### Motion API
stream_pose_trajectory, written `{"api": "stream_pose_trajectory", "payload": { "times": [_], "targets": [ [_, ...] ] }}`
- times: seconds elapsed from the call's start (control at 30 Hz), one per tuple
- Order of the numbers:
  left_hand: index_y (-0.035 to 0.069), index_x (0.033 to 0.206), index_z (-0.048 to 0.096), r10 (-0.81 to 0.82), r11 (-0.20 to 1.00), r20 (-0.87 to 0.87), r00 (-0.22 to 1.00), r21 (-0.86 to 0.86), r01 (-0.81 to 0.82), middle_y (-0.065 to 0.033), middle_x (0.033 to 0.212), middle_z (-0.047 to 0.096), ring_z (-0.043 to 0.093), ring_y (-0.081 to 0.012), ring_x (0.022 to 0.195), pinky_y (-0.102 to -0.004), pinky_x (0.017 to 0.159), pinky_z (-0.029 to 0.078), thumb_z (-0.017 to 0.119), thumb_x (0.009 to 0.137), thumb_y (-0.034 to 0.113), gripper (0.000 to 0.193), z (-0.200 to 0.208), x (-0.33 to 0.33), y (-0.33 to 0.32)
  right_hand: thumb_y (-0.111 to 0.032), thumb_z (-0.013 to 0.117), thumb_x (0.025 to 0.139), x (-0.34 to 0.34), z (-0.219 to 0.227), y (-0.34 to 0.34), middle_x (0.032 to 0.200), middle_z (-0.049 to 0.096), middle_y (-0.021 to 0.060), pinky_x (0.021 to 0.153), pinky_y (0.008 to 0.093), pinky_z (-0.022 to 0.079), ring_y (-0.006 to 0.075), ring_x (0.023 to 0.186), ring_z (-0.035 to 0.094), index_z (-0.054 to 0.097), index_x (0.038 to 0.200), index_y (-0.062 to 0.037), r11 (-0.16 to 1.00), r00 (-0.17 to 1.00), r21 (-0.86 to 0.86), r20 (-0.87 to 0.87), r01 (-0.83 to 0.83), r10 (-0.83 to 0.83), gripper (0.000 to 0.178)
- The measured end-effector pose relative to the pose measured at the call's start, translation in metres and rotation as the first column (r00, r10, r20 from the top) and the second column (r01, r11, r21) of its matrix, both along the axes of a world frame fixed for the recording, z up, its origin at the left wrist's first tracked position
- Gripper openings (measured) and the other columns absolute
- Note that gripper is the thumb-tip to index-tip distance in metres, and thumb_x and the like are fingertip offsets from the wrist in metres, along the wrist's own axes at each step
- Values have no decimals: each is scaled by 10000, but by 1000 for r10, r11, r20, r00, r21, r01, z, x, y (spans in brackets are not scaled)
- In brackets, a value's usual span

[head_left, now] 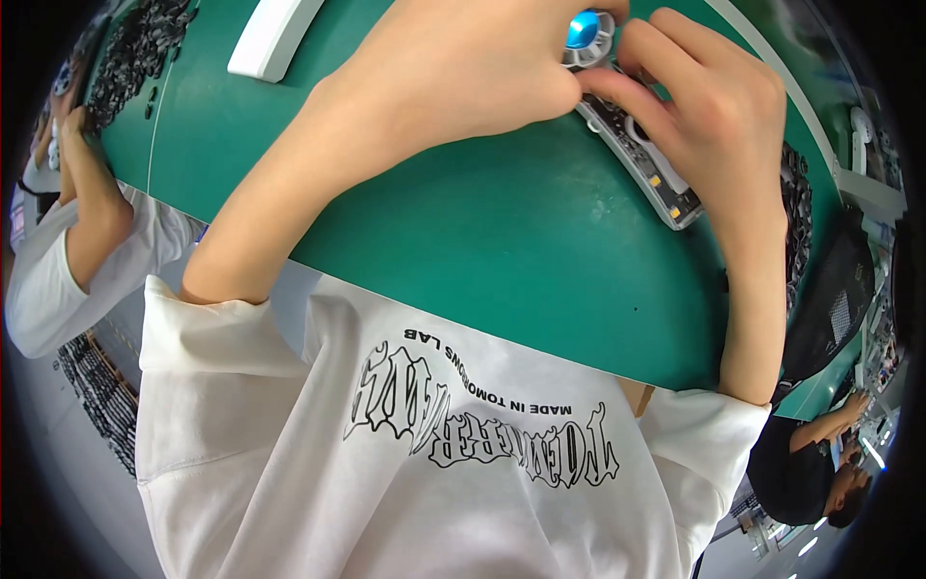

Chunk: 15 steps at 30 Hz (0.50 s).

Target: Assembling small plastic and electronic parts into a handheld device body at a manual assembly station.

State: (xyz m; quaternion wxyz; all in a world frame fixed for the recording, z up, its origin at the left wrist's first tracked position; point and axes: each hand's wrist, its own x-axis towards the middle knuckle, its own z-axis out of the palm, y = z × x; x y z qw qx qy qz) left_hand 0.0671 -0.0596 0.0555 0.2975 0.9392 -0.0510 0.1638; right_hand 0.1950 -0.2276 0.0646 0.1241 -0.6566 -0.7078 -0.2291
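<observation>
A long grey-white housing (pixel 682 211) with a dark circuit board and small yellow squares inside lies slantwise at the top right. At its far end is a round ribbed collar with a shiny blue dome (pixel 583 31). My left hand (pixel 473 72) has its fingers closed around this collar end, and some of its fingers are hidden by the hand's back or cut off by the picture's top. My right hand (pixel 709 101) comes from the other side, its thumb and bent fingers pinching the housing just below the collar. The two thumbs are close together.
A white curved casing (pixel 273 43) lies on the green mat (pixel 463 222), left of my hands. Small black parts are heaped at the far left (pixel 140 53) and beyond my right forearm (pixel 797 207). A black bag (pixel 831 309) is at the right edge. Other people sit on both sides.
</observation>
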Motion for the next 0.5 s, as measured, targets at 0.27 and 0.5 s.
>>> {"api": "stream_pose_trajectory", "payload": {
  "times": [0.27,0.5],
  "targets": [
    [104,1186,703,68,997,-88,994,48,-64,-182,1098,704,658,-410,944,-485,795,534,783,744,157,452,-1,8,0,-453,822,749,-8,-8,-8,817,679,97,603,435,519,339,707,670,638,991,-97,949,916,-220,-285,225,-283,469],
    [153,1402,590,37,999,-23,999,38,-36,-171,1387,566,556,-395,1256,-474,1035,482,781,775,168,656,-10,-6,17,-350,801,732,12,26,-36,913,729,172,698,488,536,405,808,699,603,1101,-79,841,791,-436,-366,320,-490,499]
  ]
}}
